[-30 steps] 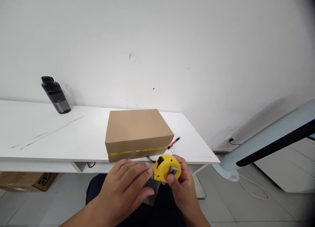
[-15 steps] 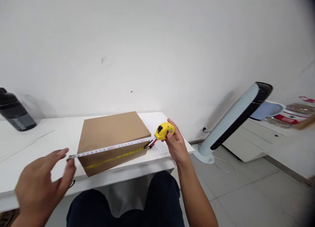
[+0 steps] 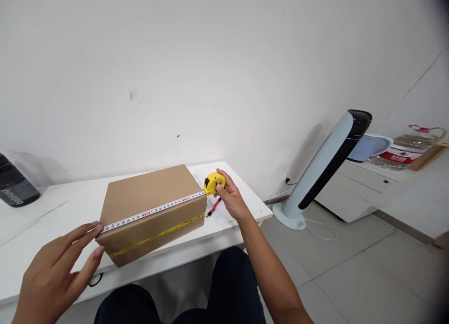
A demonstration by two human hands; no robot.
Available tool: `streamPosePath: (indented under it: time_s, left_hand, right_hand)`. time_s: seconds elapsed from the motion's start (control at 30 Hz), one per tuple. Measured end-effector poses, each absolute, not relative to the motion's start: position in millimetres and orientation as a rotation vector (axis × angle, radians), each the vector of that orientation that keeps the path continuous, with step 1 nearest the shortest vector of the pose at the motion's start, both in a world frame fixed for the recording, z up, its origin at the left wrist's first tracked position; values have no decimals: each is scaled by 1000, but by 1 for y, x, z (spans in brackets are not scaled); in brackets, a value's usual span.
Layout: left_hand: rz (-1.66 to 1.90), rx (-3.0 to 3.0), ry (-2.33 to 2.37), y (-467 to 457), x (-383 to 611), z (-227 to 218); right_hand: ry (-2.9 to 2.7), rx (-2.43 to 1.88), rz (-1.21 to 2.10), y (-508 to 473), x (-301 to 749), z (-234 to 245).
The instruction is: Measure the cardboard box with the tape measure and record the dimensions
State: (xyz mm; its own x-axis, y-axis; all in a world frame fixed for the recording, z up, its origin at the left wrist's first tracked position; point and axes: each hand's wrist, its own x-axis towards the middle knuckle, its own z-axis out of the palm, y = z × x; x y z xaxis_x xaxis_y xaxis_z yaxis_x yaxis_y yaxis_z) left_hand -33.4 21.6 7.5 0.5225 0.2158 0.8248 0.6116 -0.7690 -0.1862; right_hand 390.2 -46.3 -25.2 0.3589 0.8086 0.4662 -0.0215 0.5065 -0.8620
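Note:
A brown cardboard box (image 3: 150, 190) stands on the white table (image 3: 79, 193), with yellow tape along its front side. The white blade (image 3: 150, 212) of a tape measure lies along the box's front top edge. My right hand (image 3: 229, 197) grips the yellow tape measure (image 3: 214, 182) at the right corner. At the left corner, the stretched fingertips of my left hand (image 3: 59, 265) touch the blade's end; the thumb is spread apart below, and the end hook is hidden. A red and black pen (image 3: 214, 206) lies on a printed paper (image 3: 221, 216) behind my right hand.
A dark bottle (image 3: 16, 186) stands at the table's left. On the floor to the right, a pale blue tower fan (image 3: 322, 162) stands before a white cabinet (image 3: 365, 181) bearing a blue jug (image 3: 366, 148) and a large water bottle (image 3: 400, 150).
The blade has come down from in front of the box onto its top edge. My left fingers, pinching the blade's end before, now lie stretched on it. The tape measure moved left to the box corner.

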Motion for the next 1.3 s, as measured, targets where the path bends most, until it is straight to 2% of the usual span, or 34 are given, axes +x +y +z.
streamPosePath:
  time_s: [0.2, 0.5, 1.3]
  left_hand:
    - [-1316, -2351, -906, 6, -19, -1]
    - [-1280, -2383, -1021, 8, -24, -8]
    - [-1295, -2298, -919, 8, -23, -8]
  right_hand:
    - [-1109, -914, 656, -45, 395, -27]
    - [-1179, -955, 662, -47, 405, -22]
    - [-1145, -1004, 649, -48, 405, -21]
